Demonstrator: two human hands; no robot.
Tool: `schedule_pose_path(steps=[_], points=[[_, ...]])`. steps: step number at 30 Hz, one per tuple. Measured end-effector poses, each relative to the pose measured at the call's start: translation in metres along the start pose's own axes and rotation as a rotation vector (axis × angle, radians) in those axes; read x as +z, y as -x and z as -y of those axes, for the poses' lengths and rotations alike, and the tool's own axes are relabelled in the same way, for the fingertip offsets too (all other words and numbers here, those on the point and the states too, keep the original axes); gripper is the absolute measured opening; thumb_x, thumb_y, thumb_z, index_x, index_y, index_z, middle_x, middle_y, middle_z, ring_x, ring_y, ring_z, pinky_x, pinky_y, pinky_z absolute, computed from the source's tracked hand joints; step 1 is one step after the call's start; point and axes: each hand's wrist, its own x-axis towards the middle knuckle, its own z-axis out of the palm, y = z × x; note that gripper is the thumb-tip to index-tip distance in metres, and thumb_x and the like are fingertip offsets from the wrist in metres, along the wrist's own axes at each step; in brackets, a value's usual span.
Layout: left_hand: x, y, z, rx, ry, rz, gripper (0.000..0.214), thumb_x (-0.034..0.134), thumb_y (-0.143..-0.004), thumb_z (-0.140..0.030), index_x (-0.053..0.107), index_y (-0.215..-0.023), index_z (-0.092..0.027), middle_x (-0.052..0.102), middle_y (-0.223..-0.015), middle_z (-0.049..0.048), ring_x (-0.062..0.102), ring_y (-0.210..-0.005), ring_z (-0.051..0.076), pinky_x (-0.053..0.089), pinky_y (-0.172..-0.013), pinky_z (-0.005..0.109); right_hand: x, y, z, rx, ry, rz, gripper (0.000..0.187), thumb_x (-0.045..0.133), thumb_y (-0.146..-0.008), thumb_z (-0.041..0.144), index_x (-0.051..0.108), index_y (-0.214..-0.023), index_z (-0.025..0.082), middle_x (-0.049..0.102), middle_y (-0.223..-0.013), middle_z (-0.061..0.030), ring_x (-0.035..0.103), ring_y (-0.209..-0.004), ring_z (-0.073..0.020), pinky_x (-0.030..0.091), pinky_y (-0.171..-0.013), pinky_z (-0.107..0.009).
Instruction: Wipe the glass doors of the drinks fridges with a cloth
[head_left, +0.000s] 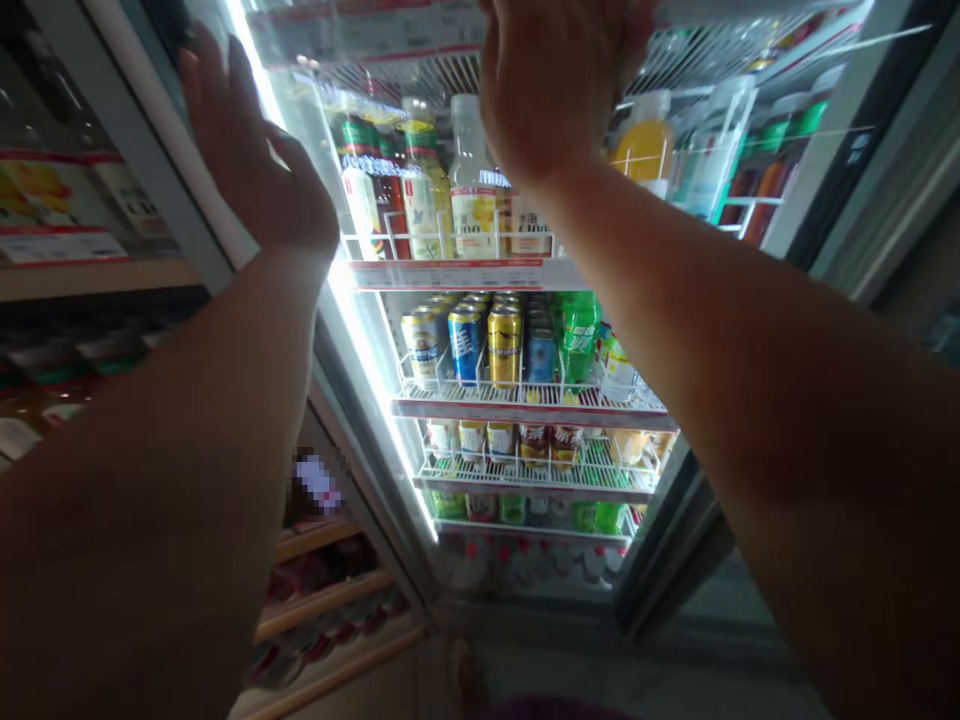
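Observation:
My left hand [262, 165] is raised at the upper left, fingers stretched and apart, against or close to the inner edge of a lit drinks fridge beside its light strip [367, 360]. Higher up, my right hand [555, 85] reaches to the top shelf, where its fingers are hidden. Whether it grips anything there cannot be seen. Below it, on the second shelf, stand clear C100 bottles [474, 215], a pale yellow bottle [425, 195] and an orange drink bottle [645, 140].
Lower wire shelves carry a blue can [465, 345], a gold can [504, 345] and green bottles [579, 335]. Price rails [465, 275] edge the shelves. Wooden shelves [337, 620] with goods stand at the left. The fridge's right-hand frame [660, 530] runs down beside the shelves.

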Motion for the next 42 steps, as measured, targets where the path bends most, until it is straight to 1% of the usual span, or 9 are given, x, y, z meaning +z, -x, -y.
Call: schedule_pose_path(steps=[4, 6, 12, 18, 24, 30, 32, 36, 42], points=[[0.005, -0.003, 0.006, -0.082, 0.128, 0.062, 0.094, -0.002, -0.096, -0.080, 0.030, -0.162, -0.021, 0.022, -0.169, -0.0113, 0.008, -0.160, 0.017, -0.003, -0.133, 0.027, -0.007, 0.014, -0.001, -0.606, -0.094, 0.338, 0.062, 0.025, -0.090, 0.019, 0.052, -0.146, 0.020, 0.047, -0.158, 0.0060, 0.030, -0.151, -0.0323, 0.020, -0.122, -0.061], [0.006, -0.005, 0.007, -0.133, 0.176, 0.086, 0.101, 0.007, -0.093, -0.088, 0.033, -0.161, -0.019, 0.024, -0.169, -0.0076, 0.008, -0.160, 0.019, -0.004, -0.134, 0.031, -0.011, 0.020, 0.000, -0.744, -0.119, 0.392, 0.060, 0.021, -0.091, 0.025, 0.054, -0.142, 0.019, 0.051, -0.154, 0.0073, 0.031, -0.150, -0.0322, 0.018, -0.122, -0.060], [-0.002, -0.006, -0.002, -0.067, 0.248, 0.033, 0.095, 0.009, -0.097, -0.085, 0.035, -0.157, -0.016, 0.031, -0.167, 0.0105, 0.009, -0.159, 0.025, 0.006, -0.131, 0.050, -0.011, 0.017, 0.004, 0.000, 0.124, 0.073, 0.074, 0.029, -0.087, 0.007, 0.034, -0.161, 0.014, 0.030, -0.168, -0.0014, 0.024, -0.158, -0.0265, 0.012, -0.131, -0.058], [-0.010, -0.004, -0.015, -0.131, 0.205, 0.073, 0.111, -0.007, -0.088, -0.089, 0.037, -0.160, -0.015, 0.029, -0.169, -0.0020, 0.013, -0.160, 0.026, 0.005, -0.135, 0.045, -0.012, 0.024, 0.008, -0.471, -0.090, 0.326, 0.063, 0.029, -0.085, 0.030, 0.052, -0.144, 0.038, 0.047, -0.157, 0.0153, 0.032, -0.155, -0.0160, 0.019, -0.130, -0.043], [-0.012, -0.006, -0.020, -0.222, 0.217, 0.098, 0.086, 0.024, -0.099, -0.077, 0.040, -0.158, -0.017, 0.030, -0.167, -0.0040, 0.011, -0.160, 0.021, 0.001, -0.135, 0.033, -0.007, 0.023, 0.001, -0.029, 0.012, -0.036, 0.070, 0.032, -0.086, 0.014, 0.049, -0.154, 0.018, 0.043, -0.161, 0.0017, 0.033, -0.155, -0.0275, 0.014, -0.131, -0.057], [-0.002, -0.008, -0.007, -0.168, 0.150, 0.113, 0.078, 0.023, -0.102, -0.065, 0.035, -0.160, -0.015, 0.027, -0.169, -0.0040, 0.011, -0.159, 0.018, 0.001, -0.134, 0.033, -0.012, 0.030, 0.005, -0.582, -0.151, 0.366, 0.064, 0.031, -0.087, 0.026, 0.050, -0.147, 0.036, 0.045, -0.159, 0.0134, 0.031, -0.155, -0.0182, 0.019, -0.130, -0.044], [-0.001, -0.007, -0.007, -0.163, 0.155, 0.108, 0.078, 0.024, -0.101, -0.065, 0.036, -0.159, -0.015, 0.027, -0.168, -0.0052, 0.011, -0.159, 0.017, 0.001, -0.134, 0.033, -0.014, 0.031, 0.008, -0.569, -0.103, 0.366, 0.065, 0.028, -0.089, 0.022, 0.047, -0.151, 0.029, 0.042, -0.162, 0.0097, 0.028, -0.156, -0.0201, 0.017, -0.131, -0.048], [-0.008, -0.005, -0.016, -0.183, 0.220, 0.069, 0.084, 0.025, -0.098, -0.073, 0.042, -0.156, -0.016, 0.034, -0.166, -0.0022, 0.015, -0.159, 0.018, 0.005, -0.135, 0.036, -0.016, 0.031, 0.011, -0.221, -0.021, 0.091, 0.067, 0.026, -0.092, 0.014, 0.039, -0.158, 0.012, 0.036, -0.166, -0.0044, 0.026, -0.157, -0.0250, 0.018, -0.131, -0.054], [-0.024, -0.002, -0.033, -0.147, 0.317, 0.044, 0.091, 0.018, -0.098, -0.081, 0.044, -0.154, -0.015, 0.036, -0.165, 0.0050, 0.018, -0.159, 0.024, 0.008, -0.134, 0.045, -0.002, 0.028, 0.006, -0.568, -0.193, 0.465, 0.066, 0.037, -0.082, 0.028, 0.052, -0.146, 0.040, 0.045, -0.159, 0.0147, 0.028, -0.156, -0.0150, 0.013, -0.132, -0.045]])
